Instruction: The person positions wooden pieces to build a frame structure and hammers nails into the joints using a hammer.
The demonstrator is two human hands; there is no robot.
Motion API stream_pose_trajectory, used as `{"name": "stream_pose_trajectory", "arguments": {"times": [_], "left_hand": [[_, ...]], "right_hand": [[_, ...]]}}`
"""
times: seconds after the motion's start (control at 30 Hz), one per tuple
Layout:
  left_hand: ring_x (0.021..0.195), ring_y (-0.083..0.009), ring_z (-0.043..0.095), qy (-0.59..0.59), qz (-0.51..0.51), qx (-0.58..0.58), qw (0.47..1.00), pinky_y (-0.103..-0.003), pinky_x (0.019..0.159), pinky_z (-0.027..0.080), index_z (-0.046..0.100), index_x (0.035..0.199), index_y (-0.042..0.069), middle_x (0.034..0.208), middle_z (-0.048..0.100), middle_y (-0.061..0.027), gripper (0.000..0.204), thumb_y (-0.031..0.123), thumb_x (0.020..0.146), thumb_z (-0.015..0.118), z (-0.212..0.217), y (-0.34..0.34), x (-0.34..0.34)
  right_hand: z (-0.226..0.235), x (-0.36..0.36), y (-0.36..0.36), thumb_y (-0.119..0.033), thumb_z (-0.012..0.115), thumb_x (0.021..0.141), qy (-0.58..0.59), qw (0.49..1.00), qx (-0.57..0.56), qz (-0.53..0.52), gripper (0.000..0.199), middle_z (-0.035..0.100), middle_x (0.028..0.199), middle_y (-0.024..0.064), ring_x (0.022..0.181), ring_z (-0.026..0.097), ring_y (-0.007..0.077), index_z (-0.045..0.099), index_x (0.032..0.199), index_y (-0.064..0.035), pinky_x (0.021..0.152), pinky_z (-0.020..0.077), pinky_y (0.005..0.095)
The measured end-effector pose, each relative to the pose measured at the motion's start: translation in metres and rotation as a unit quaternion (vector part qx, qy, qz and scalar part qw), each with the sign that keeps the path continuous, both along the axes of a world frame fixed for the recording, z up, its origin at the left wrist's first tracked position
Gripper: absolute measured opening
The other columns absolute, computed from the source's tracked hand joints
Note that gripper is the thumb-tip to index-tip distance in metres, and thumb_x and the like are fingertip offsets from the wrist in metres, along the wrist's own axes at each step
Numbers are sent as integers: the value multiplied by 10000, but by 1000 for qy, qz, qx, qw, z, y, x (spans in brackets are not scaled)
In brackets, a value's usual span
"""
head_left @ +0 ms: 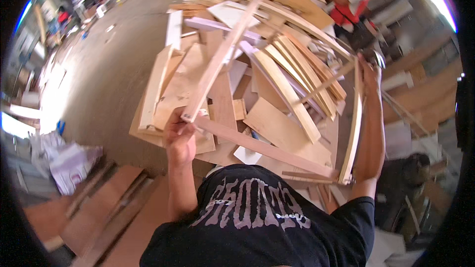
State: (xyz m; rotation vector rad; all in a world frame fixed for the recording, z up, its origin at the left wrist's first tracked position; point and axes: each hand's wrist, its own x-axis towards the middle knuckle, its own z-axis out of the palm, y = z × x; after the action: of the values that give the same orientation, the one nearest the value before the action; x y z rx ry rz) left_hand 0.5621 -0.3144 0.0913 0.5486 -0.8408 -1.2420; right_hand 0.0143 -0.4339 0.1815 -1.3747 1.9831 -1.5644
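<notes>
Clutching a wooden frame (267, 149) in the left hand (180, 136) over the tabletop's (222, 157) near edge, likely to clear the boards (279, 123). Cannot tell the right hand's (367, 70) grip.

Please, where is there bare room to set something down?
The widest bare patch is the floor, bordered on its right by the board pile and at lower left by the pale bag. It is crowded beneath the wooden frame in the left hand: boards overlap, leaving little flat room.
</notes>
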Motion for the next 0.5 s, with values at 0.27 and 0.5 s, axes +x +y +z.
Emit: {"name": "stream_pose_trajectory", "arguments": {"times": [0.27,0.5], "left_hand": [[1054,-223,593,-21,-17,18,999,-417,1042,379,578,1152,5,1064,645,-120,395,182,844,750,0,-14,3],[1074,-218,588,-43,-39,-10,998,-552,1154,259,618,1159,41,1106,624,-109,346,196,866,719,10,-15,-10]], "right_hand": [[-3,57,156,-346,759,841,-130,984,-18,-124,339,664,707,-9,415,389,49,668,998,-60,382,322,231],[-49,126,247,-324,759,842,-202,961,-116,-146,468,684,1019,96,877,648,156,616,1144,5,772,518,284]]}}
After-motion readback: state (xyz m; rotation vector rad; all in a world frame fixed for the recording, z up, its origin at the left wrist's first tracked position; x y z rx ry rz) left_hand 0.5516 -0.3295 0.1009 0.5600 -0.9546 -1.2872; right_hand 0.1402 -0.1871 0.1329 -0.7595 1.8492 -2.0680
